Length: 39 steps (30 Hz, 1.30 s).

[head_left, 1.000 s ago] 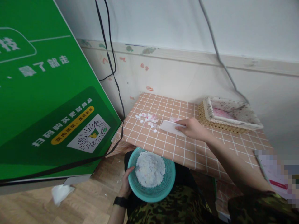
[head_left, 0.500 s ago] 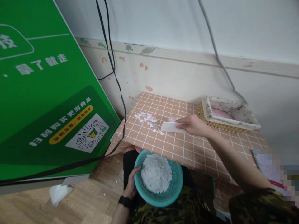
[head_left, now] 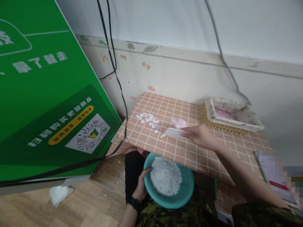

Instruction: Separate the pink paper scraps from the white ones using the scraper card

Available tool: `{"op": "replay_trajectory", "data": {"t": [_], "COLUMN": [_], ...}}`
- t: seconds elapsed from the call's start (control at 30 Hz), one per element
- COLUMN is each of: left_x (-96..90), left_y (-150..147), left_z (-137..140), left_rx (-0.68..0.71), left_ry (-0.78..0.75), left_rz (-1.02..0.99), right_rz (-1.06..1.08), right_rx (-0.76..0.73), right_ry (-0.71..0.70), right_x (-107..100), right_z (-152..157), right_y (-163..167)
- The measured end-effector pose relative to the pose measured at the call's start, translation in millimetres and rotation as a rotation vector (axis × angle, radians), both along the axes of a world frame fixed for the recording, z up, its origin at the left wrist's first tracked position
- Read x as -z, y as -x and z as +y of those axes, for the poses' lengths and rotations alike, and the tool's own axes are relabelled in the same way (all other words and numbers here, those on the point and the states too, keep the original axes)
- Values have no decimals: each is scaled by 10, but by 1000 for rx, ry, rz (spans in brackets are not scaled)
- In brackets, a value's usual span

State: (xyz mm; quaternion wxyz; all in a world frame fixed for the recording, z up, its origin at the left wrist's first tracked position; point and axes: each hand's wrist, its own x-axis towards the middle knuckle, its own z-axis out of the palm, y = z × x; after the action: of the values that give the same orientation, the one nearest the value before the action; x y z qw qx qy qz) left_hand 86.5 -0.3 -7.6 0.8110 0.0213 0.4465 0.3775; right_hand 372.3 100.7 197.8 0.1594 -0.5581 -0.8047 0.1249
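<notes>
l hand (head_left: 142, 183) grips basin (head_left: 188, 186), now further right; r hand (head_left: 202, 136) pinches wht card (head_left: 174, 133).

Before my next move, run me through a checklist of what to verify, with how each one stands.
1. Left hand gripping the teal basket at its rim: ok.
2. Right hand holding the white flat piece: ok.
3. Paper heap inside the basket's rim: ok.
4. Tabletop free of loose white scraps: not ok.
5. Basket touching the table edge: cannot tell.
</notes>
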Motion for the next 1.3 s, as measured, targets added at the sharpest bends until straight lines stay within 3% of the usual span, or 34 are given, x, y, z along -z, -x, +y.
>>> {"op": "replay_trajectory", "data": {"t": [0.37,0.57,0.7,1.0,1.3], "left_x": [-23,-11,4,-18,22], "left_y": [-58,-198,-296,-340,-318], "left_z": [-22,-42,-55,-31,-45], "left_rx": [32,34,27,43,43], "left_ry": [-39,-40,-36,17,21], "left_rz": [-22,-50,-62,-68,-110], "right_rz": [-22,8,59,5,3], "right_rx": [73,-12,13,-67,-40], "right_ry": [-39,-2,-38,-41,-102], "right_x": [63,118,155,149,177], "right_z": [-82,-176,-214,-129,-21], "right_y": [47,136,137,102,56]}}
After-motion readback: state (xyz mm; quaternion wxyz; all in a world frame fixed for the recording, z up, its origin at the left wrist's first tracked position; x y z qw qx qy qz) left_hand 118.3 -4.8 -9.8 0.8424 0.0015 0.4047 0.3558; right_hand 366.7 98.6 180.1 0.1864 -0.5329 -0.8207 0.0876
